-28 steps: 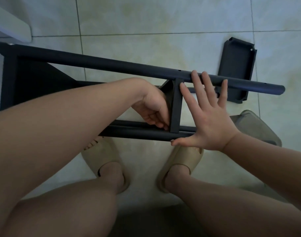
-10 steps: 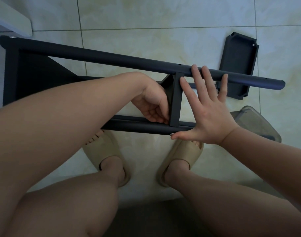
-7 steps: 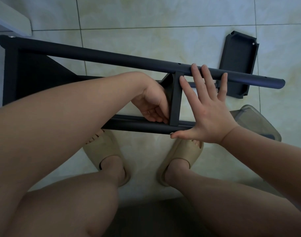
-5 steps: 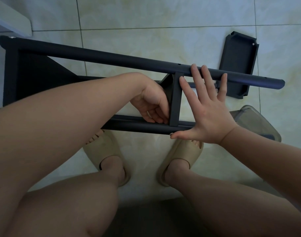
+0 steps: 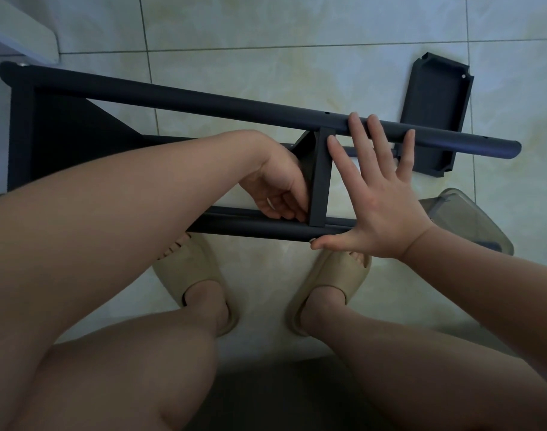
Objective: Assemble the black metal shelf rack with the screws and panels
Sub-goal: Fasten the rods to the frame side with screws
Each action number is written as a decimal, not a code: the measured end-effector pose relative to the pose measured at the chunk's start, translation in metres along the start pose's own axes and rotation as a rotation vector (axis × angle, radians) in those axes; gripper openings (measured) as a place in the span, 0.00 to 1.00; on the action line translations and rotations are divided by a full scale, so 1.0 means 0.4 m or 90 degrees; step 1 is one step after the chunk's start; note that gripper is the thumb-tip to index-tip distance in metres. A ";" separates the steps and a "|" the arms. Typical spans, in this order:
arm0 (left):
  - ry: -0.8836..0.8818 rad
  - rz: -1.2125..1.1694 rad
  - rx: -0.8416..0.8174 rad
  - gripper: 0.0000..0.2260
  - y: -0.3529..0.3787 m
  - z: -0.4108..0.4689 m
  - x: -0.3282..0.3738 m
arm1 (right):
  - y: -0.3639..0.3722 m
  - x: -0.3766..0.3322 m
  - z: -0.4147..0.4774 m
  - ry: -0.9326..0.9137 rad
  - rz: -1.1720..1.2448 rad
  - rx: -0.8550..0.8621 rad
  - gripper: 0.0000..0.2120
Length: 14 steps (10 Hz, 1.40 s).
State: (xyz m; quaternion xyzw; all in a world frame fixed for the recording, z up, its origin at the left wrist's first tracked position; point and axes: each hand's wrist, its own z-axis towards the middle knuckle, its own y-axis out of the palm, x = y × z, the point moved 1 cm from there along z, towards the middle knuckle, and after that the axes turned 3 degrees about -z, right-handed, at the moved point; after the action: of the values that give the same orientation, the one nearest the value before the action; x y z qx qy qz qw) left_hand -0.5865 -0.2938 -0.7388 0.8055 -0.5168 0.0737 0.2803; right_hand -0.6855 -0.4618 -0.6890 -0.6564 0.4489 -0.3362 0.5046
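Note:
The black metal rack lies on its side on the tiled floor, its upper tube (image 5: 203, 104) and lower tube (image 5: 250, 227) running left to right. A black middle panel (image 5: 320, 181) stands between them. My left hand (image 5: 278, 188) reaches inside the frame. Its curled fingertips pinch a small fastener where that panel meets the lower tube; the fastener is mostly hidden. My right hand (image 5: 378, 200) lies flat with fingers spread, fingertips on the upper tube and thumb on the lower one, just right of the panel. A larger end panel (image 5: 63, 144) closes the rack's left end.
A loose black shelf panel (image 5: 434, 110) lies on the floor behind the rack's right end. A clear plastic container (image 5: 465, 219) sits right of my right wrist. My feet in beige slippers (image 5: 188, 272) rest under the lower tube. A white furniture edge (image 5: 17, 29) is at top left.
My left fingers have shifted slightly at the panel's lower corner, as in a small twist. The right hand and the rack have stayed put.

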 end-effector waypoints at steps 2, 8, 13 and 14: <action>0.007 -0.018 -0.008 0.07 -0.007 0.001 0.000 | 0.000 -0.001 0.001 0.000 0.003 -0.003 0.63; 0.010 -0.028 -0.039 0.06 0.002 0.001 -0.004 | -0.003 -0.002 0.000 0.001 0.007 -0.006 0.63; 0.000 0.000 -0.024 0.08 -0.005 -0.003 0.000 | 0.000 -0.001 0.000 -0.001 0.012 0.000 0.63; 0.009 -0.018 -0.033 0.08 -0.005 -0.007 0.002 | -0.001 -0.001 0.001 -0.001 0.013 -0.002 0.63</action>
State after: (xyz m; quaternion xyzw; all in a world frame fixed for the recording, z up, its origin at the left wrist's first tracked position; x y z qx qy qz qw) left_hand -0.5841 -0.2924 -0.7371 0.8045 -0.5052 0.0620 0.3062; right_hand -0.6852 -0.4613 -0.6887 -0.6527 0.4557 -0.3300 0.5074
